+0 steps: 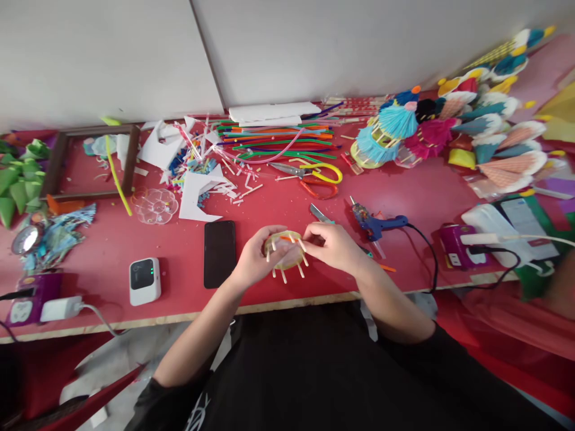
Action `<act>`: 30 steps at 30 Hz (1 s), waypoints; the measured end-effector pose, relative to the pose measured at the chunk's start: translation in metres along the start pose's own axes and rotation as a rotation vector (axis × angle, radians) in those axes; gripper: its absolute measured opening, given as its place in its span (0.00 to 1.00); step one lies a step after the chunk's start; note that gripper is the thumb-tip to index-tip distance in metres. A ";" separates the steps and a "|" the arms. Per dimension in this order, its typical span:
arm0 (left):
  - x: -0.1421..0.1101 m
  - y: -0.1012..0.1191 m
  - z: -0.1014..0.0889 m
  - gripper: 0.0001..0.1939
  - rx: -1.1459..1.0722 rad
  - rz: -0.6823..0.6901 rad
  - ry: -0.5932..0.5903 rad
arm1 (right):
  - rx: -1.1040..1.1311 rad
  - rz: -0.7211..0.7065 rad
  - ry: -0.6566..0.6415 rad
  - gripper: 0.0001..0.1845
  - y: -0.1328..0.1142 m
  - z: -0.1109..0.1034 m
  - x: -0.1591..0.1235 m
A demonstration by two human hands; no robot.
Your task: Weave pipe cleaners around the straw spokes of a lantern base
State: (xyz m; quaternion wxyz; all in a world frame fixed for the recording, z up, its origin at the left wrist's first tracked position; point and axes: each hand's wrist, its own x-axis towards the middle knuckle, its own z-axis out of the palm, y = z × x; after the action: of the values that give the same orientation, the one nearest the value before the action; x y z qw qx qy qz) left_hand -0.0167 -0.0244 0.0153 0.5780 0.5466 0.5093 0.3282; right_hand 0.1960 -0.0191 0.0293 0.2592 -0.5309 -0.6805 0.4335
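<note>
My left hand [257, 258] is closed on the left rim of a round, pale yellow craft base [294, 261] with several short wooden sticks standing out around its edge. An orange pipe cleaner [286, 239] runs along the far inner side of the sticks. At its right end my right hand [331, 246] pinches thumb and forefinger together, seemingly on that strip; the exact grip is partly hidden. Both hands are just above the table's front edge. A black phone [220, 254] lies left of my left hand. Beyond my right hand are a utility knife [320, 213] and a blue glue gun [375, 224].
Scissors [309, 172] and a row of coloured pipe cleaners [278, 140] lie farther back. Finished yarn-covered pieces [381, 140] and cones [512, 161] crowd the right. A white device [145, 280], paper scraps [200, 194] and a wooden frame [131, 158] are at left. The glue gun's cord [433, 257] trails rightward.
</note>
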 end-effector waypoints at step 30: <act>-0.017 0.010 0.010 0.13 0.093 0.127 0.202 | -0.305 -0.452 0.343 0.03 -0.014 0.022 -0.005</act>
State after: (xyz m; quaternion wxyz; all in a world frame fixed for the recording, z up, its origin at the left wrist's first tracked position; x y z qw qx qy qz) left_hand -0.0099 -0.0414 0.0281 0.4759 0.5683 0.5438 0.3936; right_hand 0.1724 -0.0316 0.0308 0.3771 -0.4642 -0.7849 0.1619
